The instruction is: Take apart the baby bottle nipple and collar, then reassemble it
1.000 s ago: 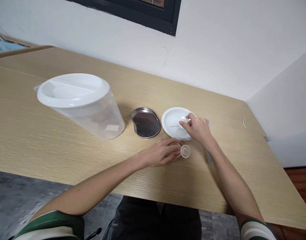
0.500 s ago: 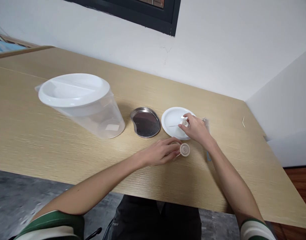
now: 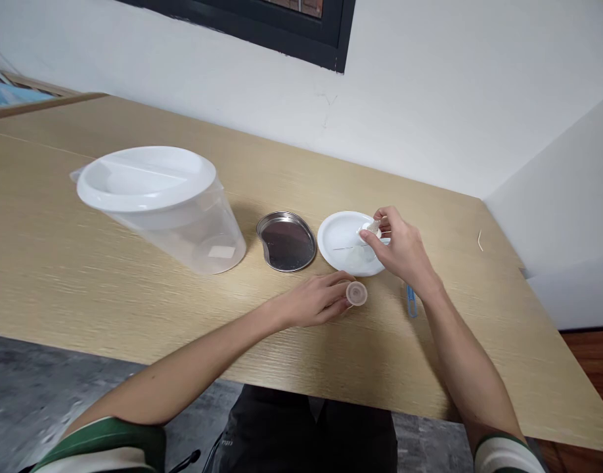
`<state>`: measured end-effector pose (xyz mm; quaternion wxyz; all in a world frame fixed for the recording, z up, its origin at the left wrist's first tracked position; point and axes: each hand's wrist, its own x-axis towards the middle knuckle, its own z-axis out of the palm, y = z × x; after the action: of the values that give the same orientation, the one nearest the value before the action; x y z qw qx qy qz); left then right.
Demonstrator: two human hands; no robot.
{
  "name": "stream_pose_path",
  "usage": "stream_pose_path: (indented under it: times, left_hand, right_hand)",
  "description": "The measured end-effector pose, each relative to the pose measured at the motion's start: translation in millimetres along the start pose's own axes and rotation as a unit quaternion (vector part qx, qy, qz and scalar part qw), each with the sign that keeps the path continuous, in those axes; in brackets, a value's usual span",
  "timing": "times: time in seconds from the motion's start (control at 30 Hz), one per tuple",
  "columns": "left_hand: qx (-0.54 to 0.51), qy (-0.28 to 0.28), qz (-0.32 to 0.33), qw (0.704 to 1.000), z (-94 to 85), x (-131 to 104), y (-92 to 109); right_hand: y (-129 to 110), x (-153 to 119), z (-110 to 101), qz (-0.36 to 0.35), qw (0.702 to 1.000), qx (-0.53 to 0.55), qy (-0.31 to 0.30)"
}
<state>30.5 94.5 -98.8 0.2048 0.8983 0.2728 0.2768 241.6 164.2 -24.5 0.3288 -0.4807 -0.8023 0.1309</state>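
A big clear jug [image 3: 168,213] with a white lid stands near the left end of the table [image 3: 85,289]; a pale sticker shows low on its side, but no words can be read on it. Next comes a shiny metal dish [image 3: 286,241], then a white plate [image 3: 338,240] just beside it, toward the back edge. In front of the plate, the left hand [image 3: 315,301] lies on the table with its fingers curled around a little round cup [image 3: 355,293], tipped on its side. The cup looks light and thin, so a soft pinch on its rim seems best. The right hand [image 3: 402,253] hangs over the plate's right edge, pinching a tiny pale piece [image 3: 371,228] between thumb and fingertips. It looks small, light and easy to drop. A blue clip [image 3: 411,301] lies by the right wrist.
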Motion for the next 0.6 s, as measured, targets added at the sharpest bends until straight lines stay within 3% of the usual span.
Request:
stream_pose_path:
  times: [0.6]
  left_hand:
    - [-0.032,-0.007,-0.020,0.999,-1.3,1.3,0.8]
  right_hand:
    - [-7.8,-1.9,-8.4,-0.050,0.996,0.002,0.078]
